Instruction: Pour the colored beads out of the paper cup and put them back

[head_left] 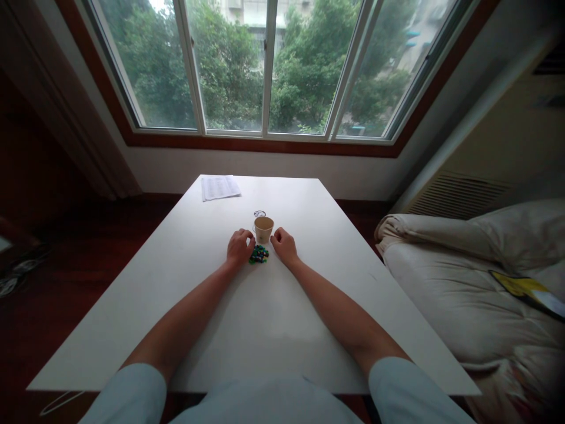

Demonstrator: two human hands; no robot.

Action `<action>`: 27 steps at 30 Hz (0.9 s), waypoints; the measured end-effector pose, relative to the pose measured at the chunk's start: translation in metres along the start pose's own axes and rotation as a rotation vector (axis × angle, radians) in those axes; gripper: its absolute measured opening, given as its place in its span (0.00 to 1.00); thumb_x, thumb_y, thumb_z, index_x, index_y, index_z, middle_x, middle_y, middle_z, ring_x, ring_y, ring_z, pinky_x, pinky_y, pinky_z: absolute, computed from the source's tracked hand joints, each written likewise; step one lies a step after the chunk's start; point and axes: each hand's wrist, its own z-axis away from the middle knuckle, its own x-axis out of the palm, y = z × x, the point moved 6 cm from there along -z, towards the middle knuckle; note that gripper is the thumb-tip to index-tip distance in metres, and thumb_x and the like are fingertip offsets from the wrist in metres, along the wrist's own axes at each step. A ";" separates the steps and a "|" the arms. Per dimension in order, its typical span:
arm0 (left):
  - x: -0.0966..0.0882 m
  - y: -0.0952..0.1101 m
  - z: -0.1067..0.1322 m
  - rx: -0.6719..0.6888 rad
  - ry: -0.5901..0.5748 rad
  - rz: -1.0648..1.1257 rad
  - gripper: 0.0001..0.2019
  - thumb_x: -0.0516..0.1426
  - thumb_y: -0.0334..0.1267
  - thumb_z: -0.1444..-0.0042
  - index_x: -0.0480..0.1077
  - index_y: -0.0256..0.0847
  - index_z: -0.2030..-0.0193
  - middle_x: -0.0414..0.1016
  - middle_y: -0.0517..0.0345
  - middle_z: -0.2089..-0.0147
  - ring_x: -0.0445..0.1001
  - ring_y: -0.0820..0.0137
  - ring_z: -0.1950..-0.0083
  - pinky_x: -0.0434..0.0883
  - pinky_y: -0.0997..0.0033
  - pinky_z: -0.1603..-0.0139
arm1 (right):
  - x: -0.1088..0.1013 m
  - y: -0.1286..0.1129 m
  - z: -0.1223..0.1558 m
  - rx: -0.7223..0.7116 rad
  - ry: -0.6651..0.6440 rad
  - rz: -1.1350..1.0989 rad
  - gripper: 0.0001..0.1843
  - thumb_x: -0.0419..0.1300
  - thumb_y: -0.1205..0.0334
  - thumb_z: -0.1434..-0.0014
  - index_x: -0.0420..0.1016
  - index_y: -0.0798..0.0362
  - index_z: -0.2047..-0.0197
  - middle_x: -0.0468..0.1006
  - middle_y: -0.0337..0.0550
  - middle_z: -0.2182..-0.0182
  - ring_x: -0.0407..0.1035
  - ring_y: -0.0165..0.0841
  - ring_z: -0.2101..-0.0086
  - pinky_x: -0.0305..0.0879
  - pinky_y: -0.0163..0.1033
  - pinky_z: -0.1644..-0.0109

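A small paper cup (263, 228) stands upright near the middle of the white table (185, 294). Just in front of it lies a little heap of green, blue and dark beads (259, 254). My left hand (239, 246) rests on the table at the left of the heap with its fingers curled under, touching the beads' edge. My right hand (283, 245) rests at the right of the cup, fingers also curled. Whether either hand pinches a bead is hidden.
A small round lid or ring (259, 213) lies just behind the cup. A printed sheet of paper (219, 186) lies at the table's far left. A bed with a pale quilt (477, 282) stands close to the table's right side. A wide window (265, 70) is beyond.
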 end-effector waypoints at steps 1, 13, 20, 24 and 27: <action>0.002 -0.006 -0.002 -0.029 0.001 0.019 0.07 0.58 0.36 0.30 0.78 0.44 0.55 0.81 0.47 0.49 0.77 0.54 0.42 0.75 0.51 0.35 | 0.000 0.000 0.000 -0.013 0.007 0.006 0.06 0.60 0.57 0.38 0.69 0.47 0.65 0.75 0.36 0.70 0.67 0.35 0.67 0.62 0.40 0.60; 0.029 -0.012 -0.001 0.077 -0.222 0.106 0.21 0.62 0.39 0.32 0.80 0.49 0.34 0.81 0.50 0.30 0.68 0.48 0.21 0.62 0.40 0.17 | 0.008 0.007 -0.003 0.002 -0.006 0.120 0.28 0.68 0.50 0.35 0.75 0.53 0.36 0.85 0.52 0.49 0.77 0.44 0.50 0.71 0.47 0.44; 0.027 -0.007 -0.001 0.096 -0.271 0.071 0.23 0.62 0.41 0.33 0.79 0.49 0.31 0.81 0.50 0.31 0.71 0.49 0.23 0.64 0.44 0.18 | 0.004 0.009 -0.005 0.039 0.016 0.109 0.28 0.65 0.55 0.34 0.73 0.52 0.33 0.85 0.50 0.50 0.77 0.43 0.51 0.71 0.47 0.44; 0.025 0.000 0.000 0.142 -0.277 0.070 0.20 0.60 0.44 0.31 0.80 0.47 0.35 0.82 0.47 0.33 0.77 0.51 0.29 0.67 0.46 0.22 | 0.006 0.012 -0.005 0.015 -0.011 0.133 0.27 0.66 0.55 0.35 0.74 0.51 0.35 0.84 0.45 0.58 0.76 0.41 0.56 0.69 0.43 0.50; 0.024 0.003 0.000 0.169 -0.286 0.067 0.14 0.61 0.45 0.31 0.84 0.48 0.45 0.82 0.48 0.33 0.77 0.51 0.30 0.67 0.48 0.22 | 0.007 0.013 -0.004 0.019 -0.028 0.142 0.24 0.65 0.56 0.34 0.74 0.50 0.36 0.82 0.40 0.63 0.76 0.39 0.59 0.66 0.40 0.54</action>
